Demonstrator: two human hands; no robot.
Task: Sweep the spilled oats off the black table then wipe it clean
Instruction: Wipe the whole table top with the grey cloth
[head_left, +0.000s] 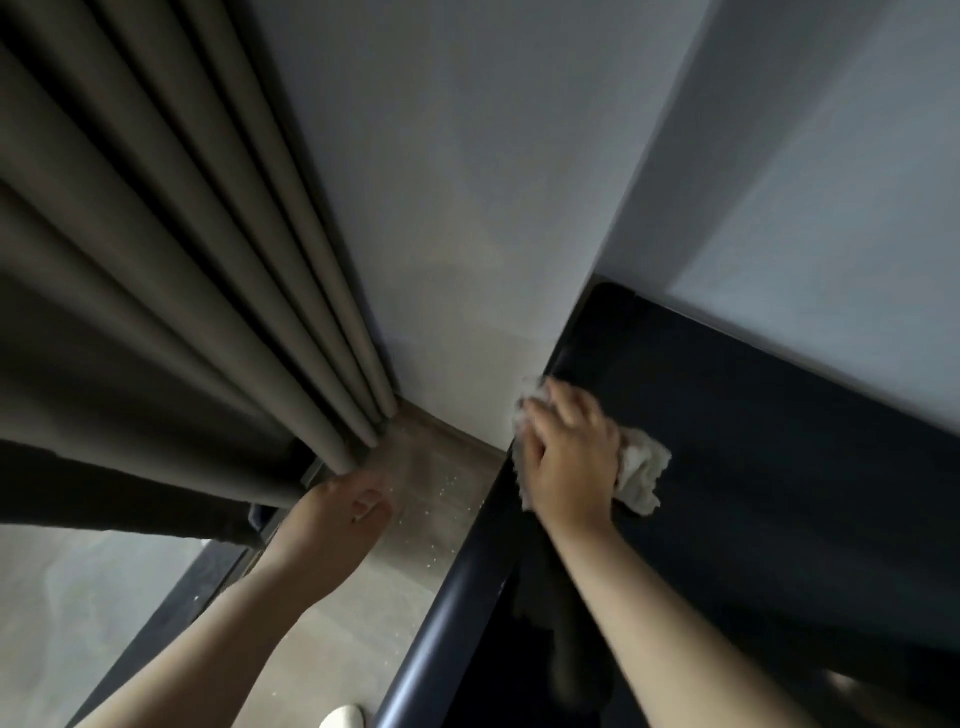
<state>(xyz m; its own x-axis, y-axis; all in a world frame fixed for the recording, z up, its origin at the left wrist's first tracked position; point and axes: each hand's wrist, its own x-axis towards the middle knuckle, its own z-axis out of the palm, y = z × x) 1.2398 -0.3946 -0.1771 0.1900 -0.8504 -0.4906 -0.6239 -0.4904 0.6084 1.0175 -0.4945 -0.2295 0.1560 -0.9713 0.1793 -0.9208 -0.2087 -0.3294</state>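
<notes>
- Right hand (569, 457) grips a crumpled white cloth (641, 473) at the black table's (779, 441) left edge.
- Left hand (337, 512) hangs loosely cupped, holding nothing, left of the table.
- Oats (441, 499) speckle the floor (337, 649) beside the table.

Your right hand (569, 452) hides most of the cloth (641, 470) — only its ends show. On your left hand (332, 512) the fingers fold out of sight. The black table (753, 467) runs off the right edge; the pale specks (441, 499) beside it are too small to name.

right hand (569, 452) holds cloth (641, 475) | on black table (753, 415) edge | oats (441, 499) on floor (332, 649)
</notes>
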